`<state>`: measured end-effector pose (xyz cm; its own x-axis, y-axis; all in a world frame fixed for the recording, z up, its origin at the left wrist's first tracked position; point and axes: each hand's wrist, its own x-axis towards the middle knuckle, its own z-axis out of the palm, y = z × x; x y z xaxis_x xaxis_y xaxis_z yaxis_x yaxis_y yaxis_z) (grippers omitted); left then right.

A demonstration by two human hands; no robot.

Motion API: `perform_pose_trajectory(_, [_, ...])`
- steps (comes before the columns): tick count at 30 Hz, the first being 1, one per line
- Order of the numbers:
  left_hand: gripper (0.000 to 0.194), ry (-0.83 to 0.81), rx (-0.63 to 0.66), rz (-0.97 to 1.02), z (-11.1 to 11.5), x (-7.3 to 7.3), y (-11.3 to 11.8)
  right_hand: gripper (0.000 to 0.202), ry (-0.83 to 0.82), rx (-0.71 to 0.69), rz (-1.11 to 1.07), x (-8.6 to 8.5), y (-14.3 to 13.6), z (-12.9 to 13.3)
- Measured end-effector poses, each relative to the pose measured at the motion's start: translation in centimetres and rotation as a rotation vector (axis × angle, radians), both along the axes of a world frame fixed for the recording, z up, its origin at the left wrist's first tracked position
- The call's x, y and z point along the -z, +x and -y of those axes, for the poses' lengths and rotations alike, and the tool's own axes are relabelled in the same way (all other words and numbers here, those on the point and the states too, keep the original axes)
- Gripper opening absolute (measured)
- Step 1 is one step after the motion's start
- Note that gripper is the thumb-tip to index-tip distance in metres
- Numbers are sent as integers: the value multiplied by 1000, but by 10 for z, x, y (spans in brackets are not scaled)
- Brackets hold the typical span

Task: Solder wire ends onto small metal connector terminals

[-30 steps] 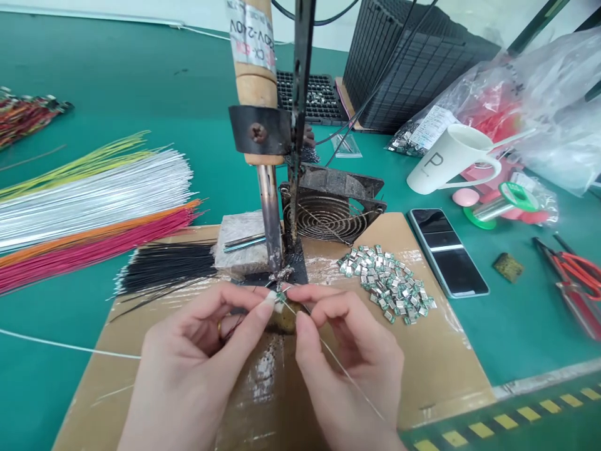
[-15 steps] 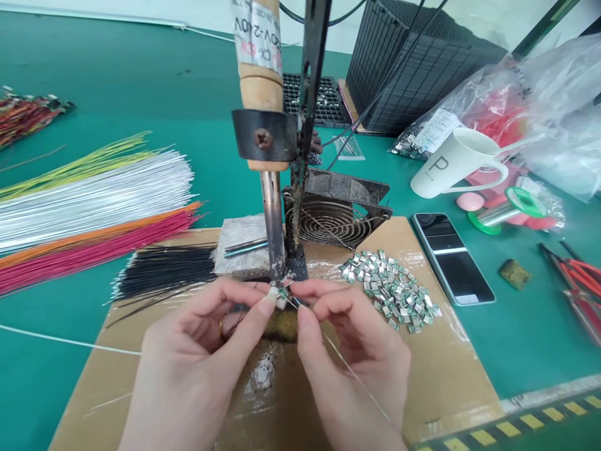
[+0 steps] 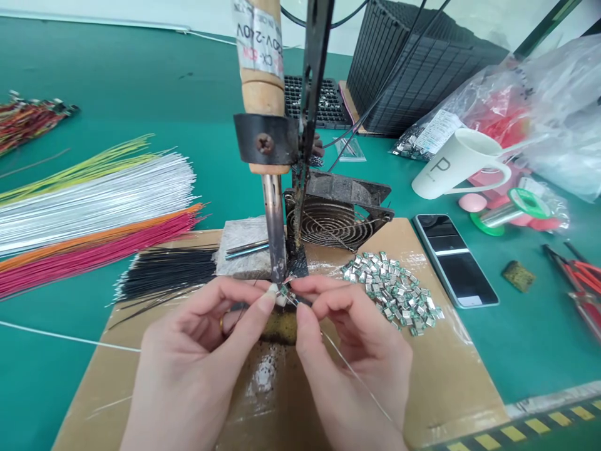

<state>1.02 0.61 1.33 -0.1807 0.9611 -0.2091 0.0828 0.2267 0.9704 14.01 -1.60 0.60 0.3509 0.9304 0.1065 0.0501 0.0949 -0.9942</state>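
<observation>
The metal tip of an upright soldering iron [image 3: 275,225] points down between my hands. My left hand [image 3: 206,351] pinches a small green and silver connector [image 3: 283,292] just under the tip, between thumb and forefinger. Opposite it, my right hand [image 3: 352,344] pinches thin wire at the connector; a silvery strand [image 3: 354,373] trails from it across the palm. Fingers partly hide where wire and connector meet. A yellowish sponge [image 3: 280,329] lies below the fingertips.
Many small connectors [image 3: 394,291] lie right on the cardboard [image 3: 432,388]. A fan [image 3: 338,216] stands behind. Black wires [image 3: 169,270] and coloured wire bundles [image 3: 94,200] are left. A phone [image 3: 455,260], mug [image 3: 455,164], solder spool [image 3: 511,210] and pliers [image 3: 575,282] are right.
The view has shifted slightly, so the surroundings appear a little lower and farther right. Both hands keep their pinches near the iron's tip.
</observation>
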Motion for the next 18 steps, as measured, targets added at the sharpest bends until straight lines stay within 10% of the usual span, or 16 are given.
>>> perform_pose_trajectory(18, [26,-23,-19,37,-1,1,-3,20,34,10,-4,-3,-3,-1])
